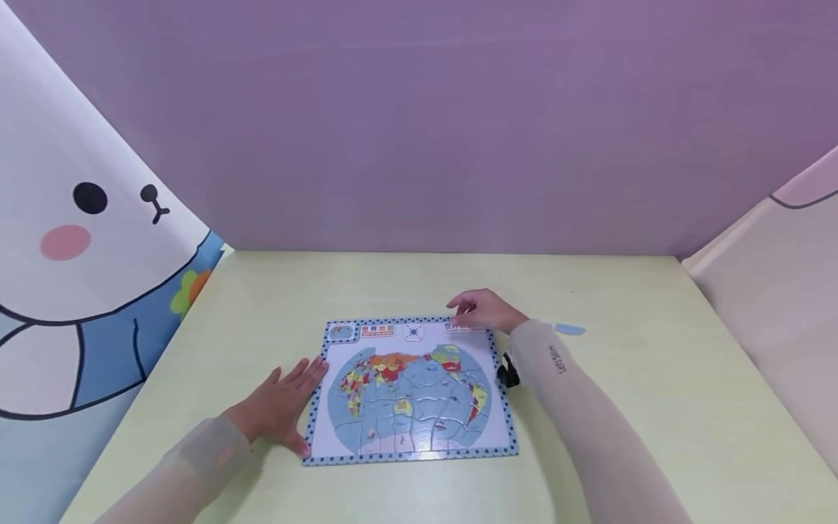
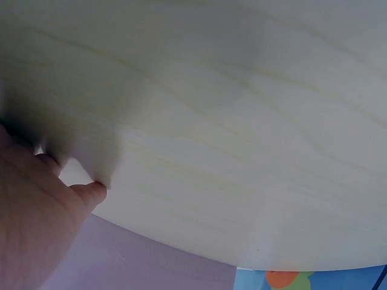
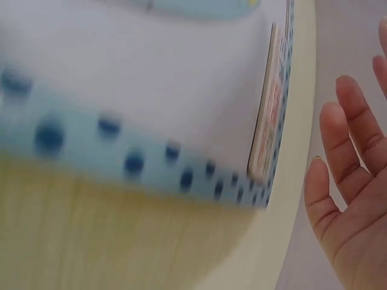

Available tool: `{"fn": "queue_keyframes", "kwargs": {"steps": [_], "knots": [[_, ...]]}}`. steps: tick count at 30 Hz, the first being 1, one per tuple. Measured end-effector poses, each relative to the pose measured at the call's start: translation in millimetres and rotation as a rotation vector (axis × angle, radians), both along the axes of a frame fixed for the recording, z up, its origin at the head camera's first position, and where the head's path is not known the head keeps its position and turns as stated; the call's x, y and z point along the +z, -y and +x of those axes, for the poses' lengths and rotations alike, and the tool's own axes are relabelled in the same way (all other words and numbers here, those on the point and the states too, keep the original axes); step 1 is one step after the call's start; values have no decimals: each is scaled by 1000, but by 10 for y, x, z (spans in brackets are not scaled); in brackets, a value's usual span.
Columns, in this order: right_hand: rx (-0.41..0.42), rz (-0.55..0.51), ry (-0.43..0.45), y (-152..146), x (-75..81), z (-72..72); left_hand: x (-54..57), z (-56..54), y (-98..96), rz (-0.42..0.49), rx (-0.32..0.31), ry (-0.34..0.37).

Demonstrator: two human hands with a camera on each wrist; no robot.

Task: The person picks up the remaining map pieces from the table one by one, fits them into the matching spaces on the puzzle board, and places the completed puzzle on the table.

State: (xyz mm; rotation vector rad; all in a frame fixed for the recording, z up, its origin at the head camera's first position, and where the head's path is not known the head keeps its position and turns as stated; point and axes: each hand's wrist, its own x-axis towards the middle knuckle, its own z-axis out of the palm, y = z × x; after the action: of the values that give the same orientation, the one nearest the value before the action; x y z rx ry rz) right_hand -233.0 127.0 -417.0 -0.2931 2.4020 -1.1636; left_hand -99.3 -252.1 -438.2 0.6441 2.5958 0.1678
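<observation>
A world map jigsaw puzzle (image 1: 419, 382) in a frame with a dotted blue border lies flat on the table. My left hand (image 1: 281, 406) rests at its left edge with fingers spread, touching the border. In the left wrist view, part of that left hand (image 2: 42, 211) shows at the side. Over the top right corner is my right hand (image 1: 487, 311), its fingers loosely bent and holding nothing. The right wrist view shows this right hand (image 3: 357, 181) apart from the board, beside a printed title strip (image 3: 269, 115) near the dotted border (image 3: 109, 136).
A loose light blue piece (image 1: 569, 330) lies on the pale wood-grain table (image 1: 655, 378), right of the right sleeve. A small black object (image 1: 507, 372) shows under the right forearm. A purple wall (image 1: 419, 145) stands behind, with a cartoon-printed panel (image 1: 98, 291) at the left.
</observation>
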Motion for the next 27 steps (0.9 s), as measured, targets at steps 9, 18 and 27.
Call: {"fn": "queue_keyframes", "kwargs": {"steps": [9,18,27], "knots": [[10,17,-35,-397,6,-35,-13,-6,5,-5,17,2],[-20,73,-57,-789,5,-14,-26,0,34,9,20,-2],[21,141,-90,-1206,-8,78,-46,-9,14,16,21,13]]}}
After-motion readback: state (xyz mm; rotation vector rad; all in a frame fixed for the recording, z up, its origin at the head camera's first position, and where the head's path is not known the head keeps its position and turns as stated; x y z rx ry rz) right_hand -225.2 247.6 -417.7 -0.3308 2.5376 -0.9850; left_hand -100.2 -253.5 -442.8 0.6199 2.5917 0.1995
